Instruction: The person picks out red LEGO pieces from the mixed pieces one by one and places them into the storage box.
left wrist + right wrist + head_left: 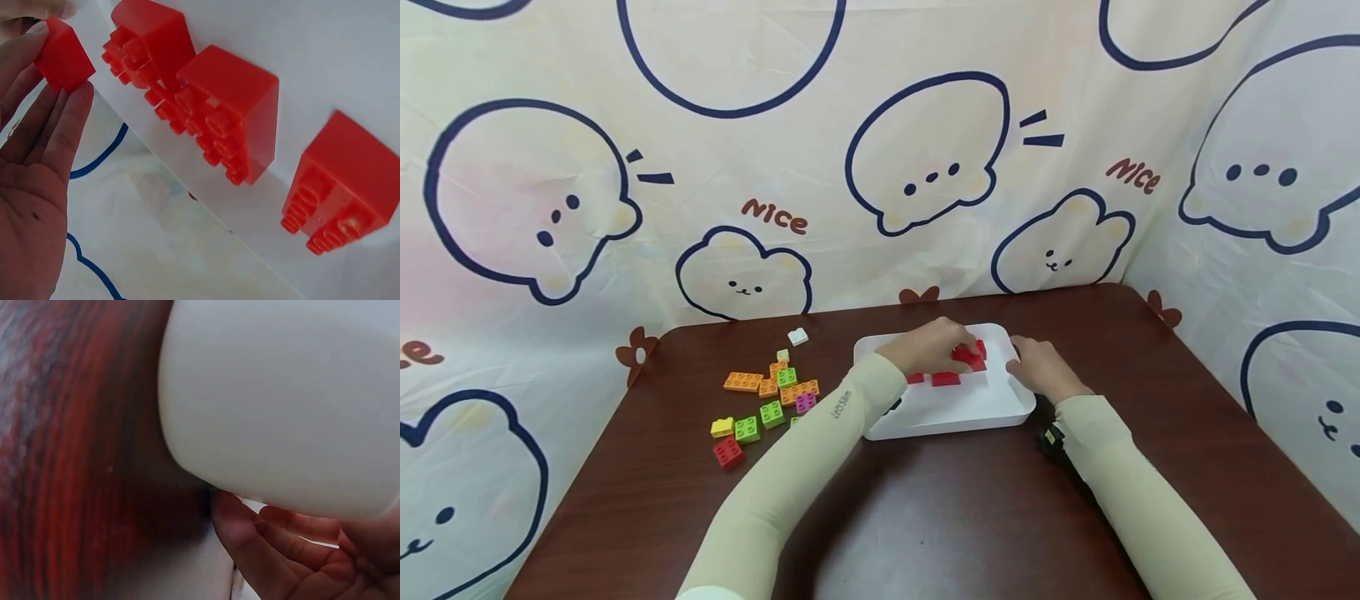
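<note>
My left hand [936, 346] reaches over the white tray [955, 417]. Thumb and fingers pinch a red toy brick [67, 57] in the left wrist view. Beside it in the tray sit several more red bricks [946, 379], with studded faces showing in the left wrist view. At the tray's right side, my right hand [1047, 367] grips the rim, its thumb over the edge. The right wrist view shows that hand's fingers [240, 528] bent close against the tray's white side.
Loose bricks lie on the brown table [955, 517] left of the tray: orange [742, 382], green [747, 429], yellow [722, 427], purple [806, 403], white [797, 337] and one red brick [728, 453]. A printed curtain [835, 167] hangs behind the table.
</note>
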The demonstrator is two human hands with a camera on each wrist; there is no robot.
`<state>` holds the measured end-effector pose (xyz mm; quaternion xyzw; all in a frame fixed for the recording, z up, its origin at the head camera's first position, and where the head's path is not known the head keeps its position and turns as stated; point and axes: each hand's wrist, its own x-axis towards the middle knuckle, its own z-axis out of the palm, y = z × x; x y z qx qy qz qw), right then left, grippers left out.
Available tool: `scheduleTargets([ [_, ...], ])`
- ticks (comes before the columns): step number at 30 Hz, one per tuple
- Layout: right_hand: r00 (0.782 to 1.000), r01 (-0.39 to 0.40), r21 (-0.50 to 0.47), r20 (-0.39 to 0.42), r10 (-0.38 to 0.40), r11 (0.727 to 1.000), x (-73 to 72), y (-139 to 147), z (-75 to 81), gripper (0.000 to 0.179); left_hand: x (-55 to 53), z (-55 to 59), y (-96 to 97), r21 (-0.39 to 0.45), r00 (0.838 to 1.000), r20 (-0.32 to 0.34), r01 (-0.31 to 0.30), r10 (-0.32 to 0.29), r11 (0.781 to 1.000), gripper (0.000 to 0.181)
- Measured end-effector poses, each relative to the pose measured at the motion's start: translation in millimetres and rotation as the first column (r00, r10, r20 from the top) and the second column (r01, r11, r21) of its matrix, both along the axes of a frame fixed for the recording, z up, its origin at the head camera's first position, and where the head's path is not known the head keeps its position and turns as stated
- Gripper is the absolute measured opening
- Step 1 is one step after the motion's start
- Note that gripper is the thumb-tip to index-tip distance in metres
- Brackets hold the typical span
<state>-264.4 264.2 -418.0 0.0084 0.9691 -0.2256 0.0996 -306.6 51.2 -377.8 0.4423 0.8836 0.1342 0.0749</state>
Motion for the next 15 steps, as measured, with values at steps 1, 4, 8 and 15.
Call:
scheduleTargets([
  [1, 1.0, -0.002, 0.003, -0.005, 0.002, 1.0, 0.2, 0, -0.3, 0.058, -0.7, -1.2, 1.2, -0.002, 1.0, -0.003, 0.0, 0.0, 1.0, 0.042],
  [4, 1.0, -0.004, 0.007, -0.017, 0.004, 1.0, -0.3, 1, -1.1, 0.058, -2.4, -4.7, 3.9, -0.003, 1.0, -0.001, -0.014, 0.014, 1.0, 0.042],
  [8, 0.999, -0.008, 0.013, -0.036, 0.009, 1.0, -1.4, 1, -2.4, 0.057, -4.3, -9.2, 6.8, -0.008, 1.0, 0.006, -0.025, 0.025, 1.0, 0.04],
  [15, 0.999, -0.007, 0.005, -0.039, 0.007, 1.0, -0.5, 2, -4.7, 0.057, -5.9, -16.3, 14.8, -0.04, 0.999, 0.025, -0.035, 0.036, 0.999, 0.038],
])
